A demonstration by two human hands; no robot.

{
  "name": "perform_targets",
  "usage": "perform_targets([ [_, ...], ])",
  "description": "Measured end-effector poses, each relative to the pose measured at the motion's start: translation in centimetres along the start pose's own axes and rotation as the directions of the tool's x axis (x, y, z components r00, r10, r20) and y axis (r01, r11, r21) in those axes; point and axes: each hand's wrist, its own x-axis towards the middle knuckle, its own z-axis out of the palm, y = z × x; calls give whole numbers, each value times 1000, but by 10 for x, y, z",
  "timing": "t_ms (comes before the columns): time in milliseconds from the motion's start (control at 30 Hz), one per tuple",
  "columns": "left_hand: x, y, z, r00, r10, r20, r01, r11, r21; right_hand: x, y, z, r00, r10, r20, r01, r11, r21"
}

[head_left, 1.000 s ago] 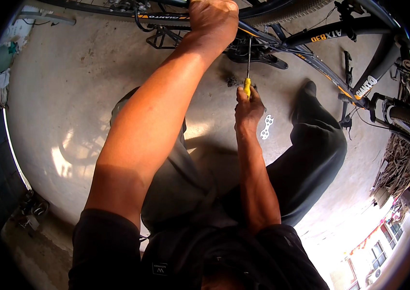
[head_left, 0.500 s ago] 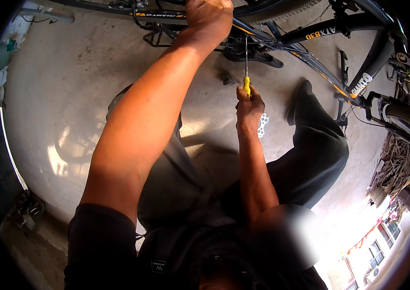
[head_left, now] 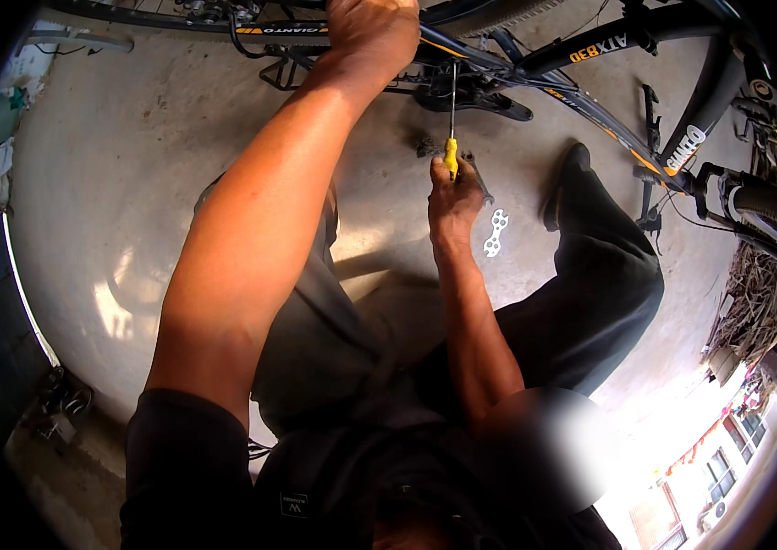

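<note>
My right hand (head_left: 455,197) is closed around the yellow handle of a screwdriver (head_left: 451,158). The screwdriver's long shaft points away from me, its tip reaching the underside of a dark bicycle frame (head_left: 581,117) near the crank (head_left: 462,99). My left hand (head_left: 374,37) is at the bicycle's lower tubing, at the top edge of the picture. Its fingers are cut off or turned away, so their grip is hidden. On the floor beside my right hand lie a flat silver multi-hole spanner (head_left: 495,233) and a dark wrench-like tool (head_left: 486,190), partly covered by the hand.
My bent leg (head_left: 590,275) and dark shoe (head_left: 576,156) are at the right, below the bicycle's front part. A small dark clump (head_left: 426,147) lies on the concrete floor (head_left: 86,211). A pile of dry sticks (head_left: 748,307) stands at the far right, and metal parts (head_left: 56,403) sit at lower left.
Both hands and the screwdriver appear slightly further left in the picture, as does the bicycle. My right hand has shifted off the silver spanner, which now shows fully, with the dark tool beside it.
</note>
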Motion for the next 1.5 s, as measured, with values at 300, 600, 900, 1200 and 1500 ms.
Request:
perform_targets([
  [300,-2,-2,2,999,15,-38,-15,1000,-12,5,16,1,998,5,62,-17,980,196],
  [600,-2,-3,3,1000,-14,-5,14,999,-38,0,-4,-9,975,171,144,-206,937,283],
  [900,0,-2,-5,996,-32,85,37,998,-50,-17,-10,-23,991,-137,-5,127,934,-334],
  [1200,1,0,-4,996,-24,89,24,1000,8,-16,20,-15,999,-1,36,12,953,-304],
  [1500,2,-1,-10,984,-36,172,35,999,9,-12,29,-2,996,-15,85,41,950,-309],
])
